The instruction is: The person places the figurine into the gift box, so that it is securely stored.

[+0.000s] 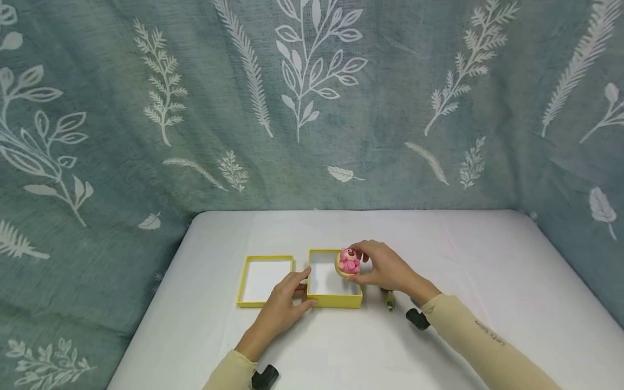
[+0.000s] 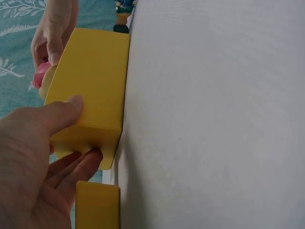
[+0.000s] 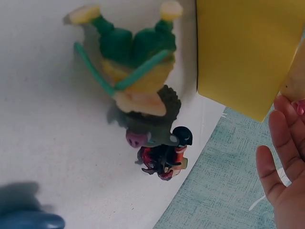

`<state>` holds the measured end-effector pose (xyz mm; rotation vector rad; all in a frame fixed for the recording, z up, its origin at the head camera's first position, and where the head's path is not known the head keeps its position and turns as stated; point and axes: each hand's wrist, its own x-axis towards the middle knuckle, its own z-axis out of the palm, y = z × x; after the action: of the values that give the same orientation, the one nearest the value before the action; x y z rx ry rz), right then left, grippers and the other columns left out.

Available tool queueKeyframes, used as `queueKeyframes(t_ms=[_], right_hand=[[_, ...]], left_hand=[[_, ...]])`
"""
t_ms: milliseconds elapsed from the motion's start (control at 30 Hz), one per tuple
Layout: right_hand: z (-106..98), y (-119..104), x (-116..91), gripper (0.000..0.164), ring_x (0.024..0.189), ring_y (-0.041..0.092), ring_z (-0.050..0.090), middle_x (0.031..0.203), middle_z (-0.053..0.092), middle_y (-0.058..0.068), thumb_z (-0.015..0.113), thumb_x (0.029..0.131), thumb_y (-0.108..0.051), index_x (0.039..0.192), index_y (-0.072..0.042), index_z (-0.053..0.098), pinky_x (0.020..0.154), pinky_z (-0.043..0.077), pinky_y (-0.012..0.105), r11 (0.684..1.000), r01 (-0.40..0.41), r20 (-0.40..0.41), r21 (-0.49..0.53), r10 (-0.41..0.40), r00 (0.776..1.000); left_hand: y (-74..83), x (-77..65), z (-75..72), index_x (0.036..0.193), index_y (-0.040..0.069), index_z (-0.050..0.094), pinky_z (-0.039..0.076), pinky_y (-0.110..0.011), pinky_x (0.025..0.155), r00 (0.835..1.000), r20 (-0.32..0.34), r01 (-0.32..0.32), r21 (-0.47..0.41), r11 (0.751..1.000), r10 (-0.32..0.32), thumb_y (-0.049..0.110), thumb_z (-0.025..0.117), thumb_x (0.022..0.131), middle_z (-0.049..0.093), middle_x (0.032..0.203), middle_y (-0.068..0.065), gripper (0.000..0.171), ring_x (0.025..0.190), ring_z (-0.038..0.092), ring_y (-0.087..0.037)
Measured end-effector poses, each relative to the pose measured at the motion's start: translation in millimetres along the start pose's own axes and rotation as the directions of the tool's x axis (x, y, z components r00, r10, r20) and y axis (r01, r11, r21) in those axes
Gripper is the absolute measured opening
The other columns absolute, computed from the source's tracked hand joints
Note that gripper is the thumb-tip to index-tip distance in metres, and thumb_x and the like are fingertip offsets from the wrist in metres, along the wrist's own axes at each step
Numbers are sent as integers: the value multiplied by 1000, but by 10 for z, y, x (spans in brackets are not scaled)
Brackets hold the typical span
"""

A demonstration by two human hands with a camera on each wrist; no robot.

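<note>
A yellow box with a white inside stands open-topped on the table. My left hand grips its near left corner, thumb on the front wall and fingers along the left side, as the left wrist view shows. Over the box's right part, a small pink bear figurine with a pale yellow rounded piece behind it is pinched by my right hand. In the right wrist view only part of that hand's fingers and a sliver of pink show.
Left of the box lies a shallow yellow-edged lid, white inside up. Right of the box are small figurines: a green-and-yellow one, a dark grey one with a pink snout, and a red-and-black one. A patterned green cloth hangs behind.
</note>
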<state>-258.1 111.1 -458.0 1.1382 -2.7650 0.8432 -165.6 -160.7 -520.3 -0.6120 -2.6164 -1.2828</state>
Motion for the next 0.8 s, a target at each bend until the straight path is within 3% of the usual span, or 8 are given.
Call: queueKeyframes(t_ms=[400, 567, 800], right_hand=[[75, -3, 4, 60, 92, 21, 58, 100, 63, -6, 85, 74, -40, 123, -13, 63, 78, 48, 32, 998, -1, -45, -58, -2, 999], [147, 15, -3, 58, 94, 21, 59, 100, 62, -7, 87, 71, -40, 118, -14, 65, 80, 44, 35, 996, 34, -90, -77, -41, 995], [228, 59, 14, 61, 102, 19, 57, 110, 61, -1, 87, 70, -43, 118, -12, 67, 84, 48, 41, 992, 68, -125, -104, -81, 989]], left_hand=[[-18, 13, -24, 147, 2, 40, 57, -27, 94, 1000, 18, 1, -22, 1000, -1, 10, 77, 84, 57, 126, -17, 73, 109, 66, -26], [-20, 12, -29, 146, 0, 41, 58, -27, 92, 1000, 14, -15, -30, 999, 15, 9, 77, 84, 57, 126, -17, 72, 107, 67, -25], [-20, 18, -44, 146, 2, 41, 57, -24, 92, 1000, 6, -29, -40, 999, 30, 8, 77, 84, 56, 127, -18, 72, 107, 67, -26]])
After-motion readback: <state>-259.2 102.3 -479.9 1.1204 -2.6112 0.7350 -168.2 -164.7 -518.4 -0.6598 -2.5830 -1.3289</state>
